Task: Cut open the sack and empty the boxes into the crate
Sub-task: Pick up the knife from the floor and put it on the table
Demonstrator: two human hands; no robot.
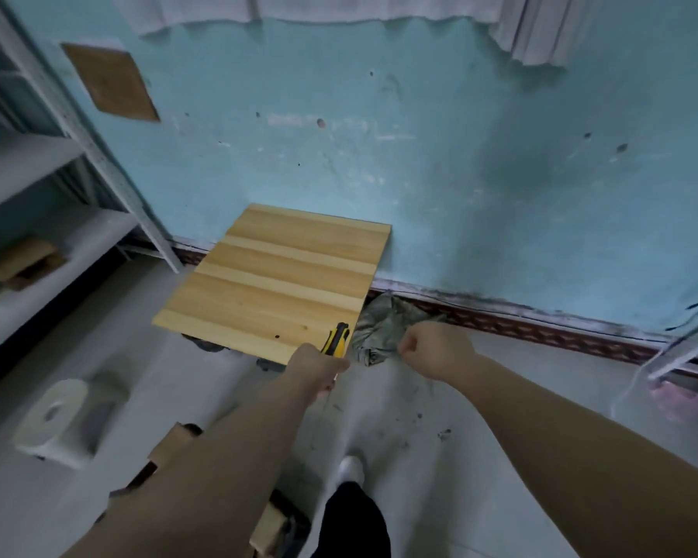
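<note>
My left hand (319,366) is closed around a yellow and black utility knife (336,340), whose end points up over the corner of a wooden table top (275,275). My right hand (432,350) is a closed fist just right of it, and whether it grips anything I cannot tell. Between and behind the hands a crumpled grey-green sack (379,328) lies on the floor against the wall. Cardboard pieces (170,441) show under my left forearm at the lower left. I see no crate.
White metal shelving (49,167) stands on the left with a wooden piece on a lower shelf. A white tape roll on a holder (57,416) sits on the floor at left. Another white frame leg (677,352) is at the right. My foot (351,469) is below.
</note>
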